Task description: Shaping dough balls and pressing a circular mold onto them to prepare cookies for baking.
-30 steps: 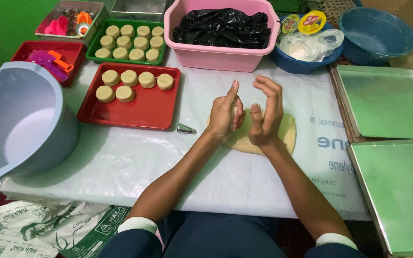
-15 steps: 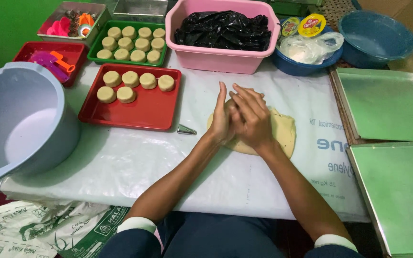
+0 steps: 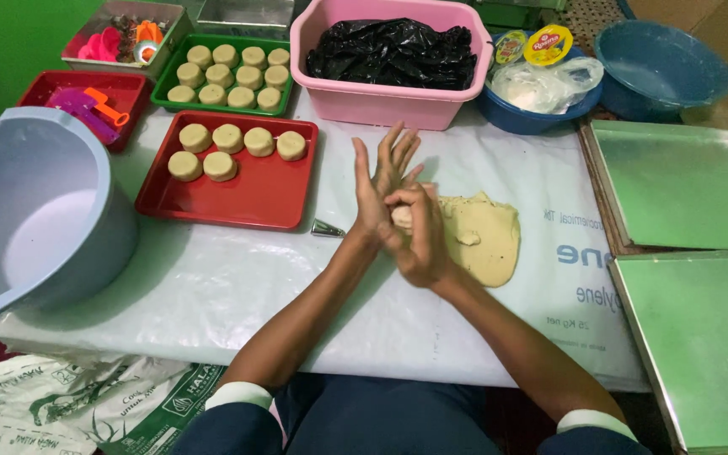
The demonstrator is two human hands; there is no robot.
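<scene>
While the left hand (image 3: 383, 190) stands upright with its fingers spread open and pointing away from the person, the right hand (image 3: 419, 232) curls against its palm, pressing a small lump of dough (image 3: 401, 216) between the two; only a pale sliver of that lump shows between the palms, so its shape cannot be told. Just to the right of the right hand, and partly under it, a flattened slab of pale dough (image 3: 482, 236) lies on the white plastic sheet (image 3: 212, 286) that covers the table. Just left of the left wrist, a small metal cone (image 3: 327, 228) lies on the sheet. Farther left of the left hand sits a red tray (image 3: 250, 190) holding six round dough pucks (image 3: 229, 138) along its far and left side, and beyond that tray a green tray (image 3: 166, 80) is packed with more pucks. Straight ahead of the fingertips stands a pink tub (image 3: 381, 105) filled with black plastic. Well to the left of both hands sits a big grey basin (image 3: 86, 244), and well to the right lie two flat green-tinted baking sheets (image 3: 684, 190).
</scene>
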